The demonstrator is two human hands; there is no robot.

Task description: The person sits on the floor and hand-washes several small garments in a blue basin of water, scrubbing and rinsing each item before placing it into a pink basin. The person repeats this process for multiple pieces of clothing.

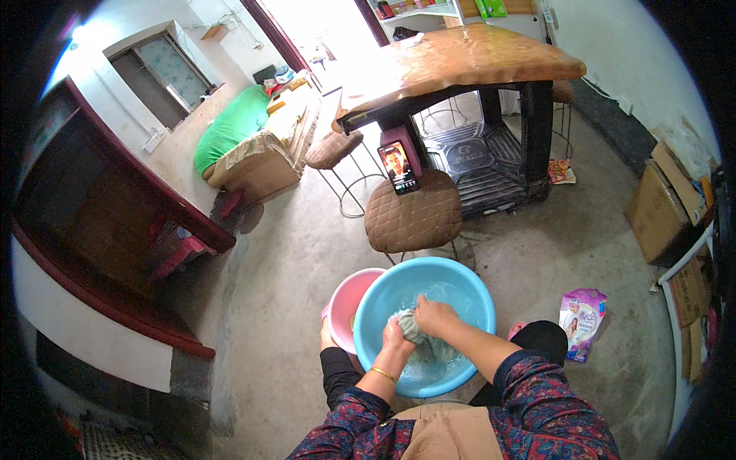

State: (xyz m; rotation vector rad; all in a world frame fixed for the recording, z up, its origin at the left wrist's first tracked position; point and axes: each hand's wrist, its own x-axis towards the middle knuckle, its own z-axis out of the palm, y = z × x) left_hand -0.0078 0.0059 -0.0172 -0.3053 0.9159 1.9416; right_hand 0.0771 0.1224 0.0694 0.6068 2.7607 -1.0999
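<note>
A wet grey-green cloth (409,326) is bunched between my two hands over a blue plastic basin (368,299). My left hand (395,340) grips it from the lower left, a gold-coloured bangle on that wrist. From the right, my right hand (434,316) holds the upper side of the bunch. Part of the cloth hangs down into the soapy water (443,293), where its lower end is partly hidden by my right forearm. Against the left side of the blue basin, and partly behind it, stands a pink basin (349,293).
Beyond the basin is a stool with a quilted brown seat (411,221); a lit phone (398,167) leans upright on it. A wooden-topped table (460,63) stands farther back. On the floor at right lie a purple detergent bag (582,325) and, beyond, a cardboard box (658,213).
</note>
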